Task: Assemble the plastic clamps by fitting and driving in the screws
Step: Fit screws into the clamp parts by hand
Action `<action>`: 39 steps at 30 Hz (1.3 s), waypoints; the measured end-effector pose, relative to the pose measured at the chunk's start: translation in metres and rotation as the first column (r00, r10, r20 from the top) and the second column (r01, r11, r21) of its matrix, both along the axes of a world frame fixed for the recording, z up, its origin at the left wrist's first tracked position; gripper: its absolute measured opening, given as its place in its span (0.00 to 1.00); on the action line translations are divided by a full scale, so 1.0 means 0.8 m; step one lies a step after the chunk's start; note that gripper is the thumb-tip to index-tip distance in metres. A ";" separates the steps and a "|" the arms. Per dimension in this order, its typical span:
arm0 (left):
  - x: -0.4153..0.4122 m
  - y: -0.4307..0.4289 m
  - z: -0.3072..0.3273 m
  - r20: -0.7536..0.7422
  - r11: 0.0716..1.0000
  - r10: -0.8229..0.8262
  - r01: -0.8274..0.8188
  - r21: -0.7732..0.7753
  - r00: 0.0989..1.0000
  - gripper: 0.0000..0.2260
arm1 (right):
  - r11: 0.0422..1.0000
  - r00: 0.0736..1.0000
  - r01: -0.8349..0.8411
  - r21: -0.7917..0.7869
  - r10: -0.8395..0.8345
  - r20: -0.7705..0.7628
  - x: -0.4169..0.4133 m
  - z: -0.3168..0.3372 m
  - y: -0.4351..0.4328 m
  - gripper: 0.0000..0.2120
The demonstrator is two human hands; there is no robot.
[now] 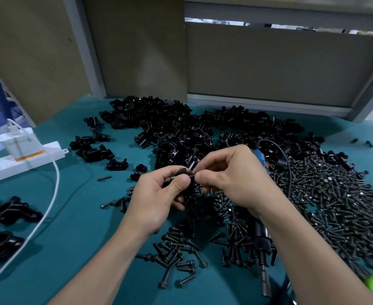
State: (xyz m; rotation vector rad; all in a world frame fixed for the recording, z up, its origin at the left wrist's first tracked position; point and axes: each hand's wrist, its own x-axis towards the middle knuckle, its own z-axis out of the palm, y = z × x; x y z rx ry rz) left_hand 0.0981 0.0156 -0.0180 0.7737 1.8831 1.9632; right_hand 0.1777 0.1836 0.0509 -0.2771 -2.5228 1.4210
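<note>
- Over the middle of the teal worktop point(82, 227), a black plastic clamp point(186, 195) is held in the left-hand grip point(157, 197). The thumb is laid across its near face and the fingers are curled behind it.
- A screw point(192, 175) is pinched between the thumb and forefinger of the right-hand grip point(231, 179). Its shaft is laid across the top of the clamp, just above the left thumb tip. Whether it has entered a hole cannot be told.
- The two grips are brought close together, fingertips nearly touching. The clamp is kept between them, on the left palm's side, clear of the worktop.
- A pile of clamp parts point(181, 128) is heaped beyond the hands, with a few strays scattered to its left.
- A heap of loose screws point(335, 194) is spread to the right and runs beneath the right wrist and forearm.
- An electric screwdriver point(262, 249) is laid among those screws under the right forearm, its bit pointed toward the near edge. Its black cord point(288, 172) is looped beyond the right hand.
- Further black parts point(0, 216) are gathered at the near left edge.
- A white power strip point(27, 159) is set at the far left with a charger point(16, 139) plugged in. A white cable point(54, 183) is trailed from it toward the near edge.
</note>
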 end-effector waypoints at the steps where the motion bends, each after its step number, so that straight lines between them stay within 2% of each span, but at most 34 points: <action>1: 0.000 0.000 -0.001 -0.034 1.000 -0.002 0.002 -0.014 0.999 0.08 | 1.000 1.000 -0.003 0.010 0.003 -0.001 0.000 0.000 0.001 0.07; 6: 0.002 0.000 -0.003 -0.117 0.999 0.000 -0.005 -0.049 0.993 0.14 | 0.999 1.000 0.017 -0.036 -0.017 -0.006 -0.001 -0.006 0.000 0.07; 10: 0.002 -0.001 -0.002 -0.164 0.996 -0.005 -0.011 -0.092 0.986 0.15 | 0.996 1.000 0.022 -0.082 -0.024 -0.020 -0.001 -0.011 0.000 0.06; 13: 0.002 -0.003 -0.001 -0.178 0.993 -0.024 0.003 -0.115 0.984 0.18 | 0.987 0.998 0.029 -0.161 -0.038 -0.049 -0.002 -0.015 0.001 0.07; 17: 0.003 -0.002 -0.002 -0.143 0.991 -0.068 0.050 -0.125 0.987 0.20 | 0.975 0.997 0.038 -0.220 -0.052 -0.060 -0.005 -0.021 0.000 0.07; 21: 0.009 0.001 0.000 -0.076 0.985 -0.169 0.166 -0.052 0.983 0.15 | 0.964 0.997 0.030 -0.263 -0.048 -0.062 -0.008 -0.025 -0.003 0.06; 26: 0.007 0.003 0.005 -0.016 0.997 -0.072 0.072 0.026 0.997 0.20 | 0.938 0.991 0.031 -0.345 -0.074 -0.114 -0.006 -0.022 -0.002 0.07; 33: 0.002 0.004 0.006 0.179 0.980 -0.048 0.011 0.198 0.983 0.18 | 0.960 0.986 0.151 -0.238 -0.164 -0.038 -0.009 -0.025 -0.009 0.08; 35: 0.000 0.004 0.005 0.233 0.973 -0.044 -0.011 0.230 0.972 0.15 | 0.981 0.988 0.140 -0.131 -0.146 -0.038 -0.009 -0.027 -0.017 0.09; 37: -0.002 0.004 0.003 0.240 0.976 -0.021 -0.032 0.216 0.971 0.12 | 0.990 0.990 0.134 -0.036 -0.136 -0.045 -0.008 -0.029 -0.024 0.08; 39: -0.002 0.005 0.002 0.215 0.979 -0.007 -0.037 0.200 0.976 0.12 | 0.992 0.992 0.124 -0.018 -0.124 -0.033 -0.008 -0.031 -0.027 0.08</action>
